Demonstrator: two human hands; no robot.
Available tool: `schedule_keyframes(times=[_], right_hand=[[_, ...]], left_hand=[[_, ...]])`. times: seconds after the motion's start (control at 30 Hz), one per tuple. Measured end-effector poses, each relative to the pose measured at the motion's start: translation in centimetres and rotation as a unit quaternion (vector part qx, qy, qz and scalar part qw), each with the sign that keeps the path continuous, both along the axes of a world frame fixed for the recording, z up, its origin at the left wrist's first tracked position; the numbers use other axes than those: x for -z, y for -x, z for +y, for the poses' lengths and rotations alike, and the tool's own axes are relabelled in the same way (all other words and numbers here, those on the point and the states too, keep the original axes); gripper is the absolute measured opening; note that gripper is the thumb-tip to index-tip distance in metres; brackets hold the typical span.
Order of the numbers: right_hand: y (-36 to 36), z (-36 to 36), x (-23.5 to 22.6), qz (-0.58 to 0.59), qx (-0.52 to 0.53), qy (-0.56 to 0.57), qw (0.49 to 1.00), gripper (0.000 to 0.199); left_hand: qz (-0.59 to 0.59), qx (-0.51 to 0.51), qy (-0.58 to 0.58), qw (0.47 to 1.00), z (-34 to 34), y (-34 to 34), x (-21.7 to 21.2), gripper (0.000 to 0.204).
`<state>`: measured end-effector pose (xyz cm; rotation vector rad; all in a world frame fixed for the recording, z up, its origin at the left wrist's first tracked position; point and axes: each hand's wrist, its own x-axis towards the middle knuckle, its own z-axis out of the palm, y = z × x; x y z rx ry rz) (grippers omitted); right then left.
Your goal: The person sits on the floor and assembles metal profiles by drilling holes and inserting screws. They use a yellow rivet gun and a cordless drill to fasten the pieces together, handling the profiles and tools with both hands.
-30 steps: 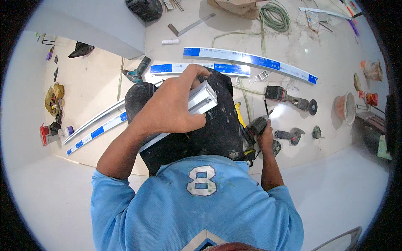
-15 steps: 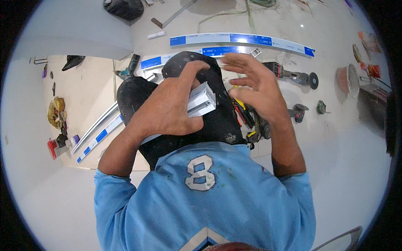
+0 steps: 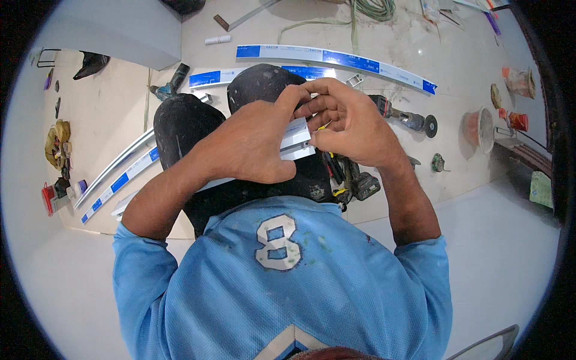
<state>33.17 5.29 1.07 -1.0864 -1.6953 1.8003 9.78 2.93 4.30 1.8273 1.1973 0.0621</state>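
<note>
A silvery-white aluminium profile (image 3: 297, 150) lies slantwise over my lap, its channelled end pointing right. My left hand (image 3: 255, 141) is wrapped round it close to that end, thumb on the near side. My right hand (image 3: 354, 129) is at the same end with its fingers curled and its thumb touching the cut edge. The index fingers of both hands meet above the profile. The part of the profile under my left hand and forearm is hidden.
Blue-and-white wrapped profiles (image 3: 342, 59) lie on the floor ahead, with another (image 3: 120, 185) at left. An angle grinder (image 3: 408, 117), a cordless tool (image 3: 171, 83) and a battery tool (image 3: 363, 185) surround my knees. A bucket (image 3: 478, 129) stands at right; a try square (image 3: 240, 19) lies far ahead.
My right hand has come left and in from the air to the profile's end, its fingers curling. My left hand keeps its hold. The head view has shifted slightly.
</note>
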Motion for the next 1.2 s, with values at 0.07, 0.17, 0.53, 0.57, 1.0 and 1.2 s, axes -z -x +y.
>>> schedule_keyframes(times=[0.07, 0.17, 0.53, 0.57, 1.0, 1.2], right_hand=[[0.2, -0.6, -0.2, 0.003, 0.021, 0.005, 1.000, 0.070], [0.5, -0.9, -0.7, -0.004, 0.038, -0.002, 0.999, 0.070], [-0.7, -0.4, -0.7, 0.045, -0.002, 0.041, 0.998, 0.077], [-0.9, -0.3, -0.6, 0.071, -0.002, 0.025, 0.997, 0.078], [2.3, -2.3, -1.0, 0.190, 0.012, -0.186, 0.964, 0.045], [2.2, -1.9, -1.3, 0.162, 0.001, -0.197, 0.967, 0.029]], left_hand=[[0.004, 0.002, 0.010, 1.000, 0.0, 0.0, -0.1, 0.097], [0.002, -0.002, 0.005, 1.000, -0.1, 0.0, 0.4, 0.095], [-0.041, 0.015, 0.026, 0.999, 0.8, 0.8, -0.3, 0.102], [-0.051, 0.014, 0.028, 0.998, 0.8, 1.0, -0.5, 0.103], [-0.204, -0.034, 0.027, 0.978, 0.0, 5.6, -3.3, 0.122], [-0.180, -0.022, 0.018, 0.983, 0.2, 5.9, -2.8, 0.118]])
